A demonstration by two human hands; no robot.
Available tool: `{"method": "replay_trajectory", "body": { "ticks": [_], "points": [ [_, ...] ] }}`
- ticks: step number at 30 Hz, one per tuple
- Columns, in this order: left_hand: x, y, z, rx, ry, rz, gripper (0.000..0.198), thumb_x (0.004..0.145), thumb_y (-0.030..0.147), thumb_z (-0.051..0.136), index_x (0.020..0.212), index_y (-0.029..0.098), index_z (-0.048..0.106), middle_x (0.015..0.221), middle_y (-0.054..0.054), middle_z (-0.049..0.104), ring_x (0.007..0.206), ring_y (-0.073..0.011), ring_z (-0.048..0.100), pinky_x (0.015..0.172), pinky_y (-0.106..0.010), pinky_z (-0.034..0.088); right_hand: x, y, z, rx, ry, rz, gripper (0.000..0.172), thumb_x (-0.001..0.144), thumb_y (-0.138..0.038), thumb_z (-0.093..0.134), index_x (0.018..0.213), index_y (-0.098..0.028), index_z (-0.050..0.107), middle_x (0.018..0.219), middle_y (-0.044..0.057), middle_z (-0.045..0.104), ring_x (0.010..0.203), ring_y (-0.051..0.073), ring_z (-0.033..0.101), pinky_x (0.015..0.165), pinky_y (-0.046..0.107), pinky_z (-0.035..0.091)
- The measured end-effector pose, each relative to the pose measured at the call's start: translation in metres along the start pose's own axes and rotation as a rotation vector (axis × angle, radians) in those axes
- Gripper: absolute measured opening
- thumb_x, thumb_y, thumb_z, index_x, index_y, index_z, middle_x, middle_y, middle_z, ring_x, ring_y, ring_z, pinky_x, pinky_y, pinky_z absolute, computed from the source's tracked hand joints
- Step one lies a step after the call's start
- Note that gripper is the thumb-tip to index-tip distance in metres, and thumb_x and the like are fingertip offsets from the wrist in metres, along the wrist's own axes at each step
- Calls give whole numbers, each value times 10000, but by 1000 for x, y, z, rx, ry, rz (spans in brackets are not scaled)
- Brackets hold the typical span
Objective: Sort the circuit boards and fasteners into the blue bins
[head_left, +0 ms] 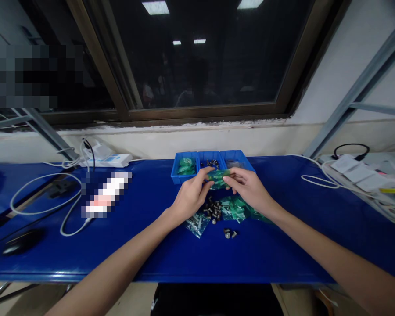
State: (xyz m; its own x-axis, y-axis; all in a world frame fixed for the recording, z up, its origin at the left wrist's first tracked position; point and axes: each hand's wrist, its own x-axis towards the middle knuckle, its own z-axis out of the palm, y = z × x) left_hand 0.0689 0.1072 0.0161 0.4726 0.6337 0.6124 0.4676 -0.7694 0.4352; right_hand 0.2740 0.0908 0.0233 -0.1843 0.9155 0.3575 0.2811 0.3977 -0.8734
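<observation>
Between my two hands a small green plastic bag [218, 179] is held up over the table. My left hand [192, 195] pinches its left end, and my right hand [245, 182] grips the right end. Below the bag lies a pile of dark metal fittings [213, 208], with a few loose ones [228, 233] nearer me. Green bags [235, 209] lie to the right of the pile; a clear bag of slim pale parts [197, 224] lies to its left. Behind my hands stand joined blue bins: the left bin [177, 177] holds green bags, the middle one dark fittings [211, 164].
On the blue table [145, 259], a black mouse [23, 241] and a looped white cable [16, 188] lie at the left. A power strip [118, 160] sits at the back left. White adapters [358, 173] with cables crowd the right side. A window [200, 66] rises behind.
</observation>
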Motion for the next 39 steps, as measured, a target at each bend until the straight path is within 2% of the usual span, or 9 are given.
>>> {"method": "replay_trajectory", "body": {
  "ticks": [3, 9, 13, 15, 20, 27, 33, 36, 39],
  "points": [
    [-1, -1, 0, 21, -16, 22, 376, 994, 227, 456, 1364, 183, 405, 952, -40, 672, 817, -158, 662, 706, -297, 556, 0, 1, 0, -10, -18, 9, 237, 916, -387, 583, 764, -207, 553, 683, -8, 564, 585, 120, 535, 542, 273, 416],
    [0, 0, -2, 90, -31, 123, 267, 1001, 237, 447, 1257, 180, 495, 1108, -83, 666, 956, -191, 666, 784, -338, 574, 0, 3, 1, 73, -12, 88, 230, 899, -363, 591, 742, -204, 532, 645, -21, 540, 556, 118, 542, 520, 271, 395],
    [0, 0, -3, 95, -71, 145, 330, 1001, 139, 359, 1310, 170, 469, 1164, -92, 646, 1023, -191, 644, 840, -354, 564, 1, 1, 2, 162, 8, 125, 267, 881, -361, 609, 698, -205, 493, 616, -36, 487, 566, 124, 560, 516, 267, 394],
    [0, 0, -4, 98, -79, 147, 364, 992, 110, 336, 1327, 169, 466, 1128, -88, 647, 998, -182, 642, 832, -349, 562, 2, 0, 2, 180, 9, 134, 282, 879, -356, 614, 684, -204, 479, 608, -38, 475, 563, 124, 558, 514, 267, 397],
    [1, 0, -5, 134, -59, 156, 327, 986, 160, 398, 1284, 187, 530, 1054, -77, 609, 981, -178, 617, 824, -339, 563, 0, 1, 2, 176, -13, 132, 267, 884, -364, 615, 703, -207, 499, 615, -28, 462, 586, 133, 549, 504, 268, 410],
    [1, -1, -8, 257, -9, 197, 277, 965, 224, 474, 1207, 220, 608, 1070, -89, 517, 914, -174, 581, 732, -322, 567, 0, 3, 2, 160, -31, 108, 258, 894, -409, 593, 745, -213, 517, 642, -24, 439, 610, 132, 505, 507, 265, 421],
    [1, -3, -7, 288, 34, 239, 289, 946, 209, 499, 1201, 237, 632, 1174, -118, 477, 996, -207, 575, 724, -340, 560, 1, 7, 1, 151, -54, 97, 239, 898, -420, 586, 793, -208, 555, 656, -17, 488, 622, 138, 536, 503, 267, 426],
    [1, -4, -7, 295, 39, 267, 281, 948, 198, 499, 1194, 233, 627, 1293, -127, 473, 1104, -239, 559, 782, -382, 570, 1, 7, 2, 133, -48, 103, 202, 898, -417, 589, 939, -220, 571, 691, -14, 531, 617, 143, 549, 500, 272, 440],
    [1, -3, -6, 281, 5, 287, 281, 962, 166, 474, 1203, 222, 607, 1335, -105, 512, 1202, -243, 529, 899, -420, 551, -1, 4, 3, 79, -25, 84, 327, 894, -400, 599, 1170, -255, 503, 732, -17, 574, 598, 148, 574, 498, 275, 458]
  ]
}}
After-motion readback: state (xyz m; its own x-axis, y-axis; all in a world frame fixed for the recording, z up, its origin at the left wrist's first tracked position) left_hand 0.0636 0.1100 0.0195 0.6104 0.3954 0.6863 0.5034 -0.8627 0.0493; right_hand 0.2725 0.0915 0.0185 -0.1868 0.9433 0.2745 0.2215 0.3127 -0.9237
